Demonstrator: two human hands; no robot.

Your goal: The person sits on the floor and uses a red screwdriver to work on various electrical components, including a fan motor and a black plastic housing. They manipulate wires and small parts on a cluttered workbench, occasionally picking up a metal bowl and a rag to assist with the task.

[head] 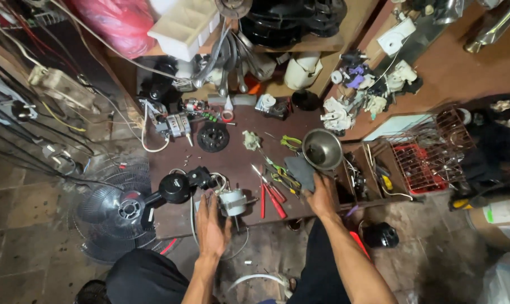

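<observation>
Cluttered workbench (232,163), red bag (118,21) behind

Bare tabletop (238,163) strip mid-bench open; red pliers (270,198), metal bowl (322,149), black gear (213,137) crowd around it.

I'm looking down into a cramped repair workshop for small electrical appliances. The low brown bench (238,163) is strewn with red-handled pliers (273,200), green-handled cutters (291,142), a black toothed wheel (213,137) and a small motor (232,201), with a fan grille (106,211) on the tiled floor (24,225). Tangled wires (35,84), stacked black fan parts (291,19) and a wire basket (426,152) of bits crowd the edges.
</observation>
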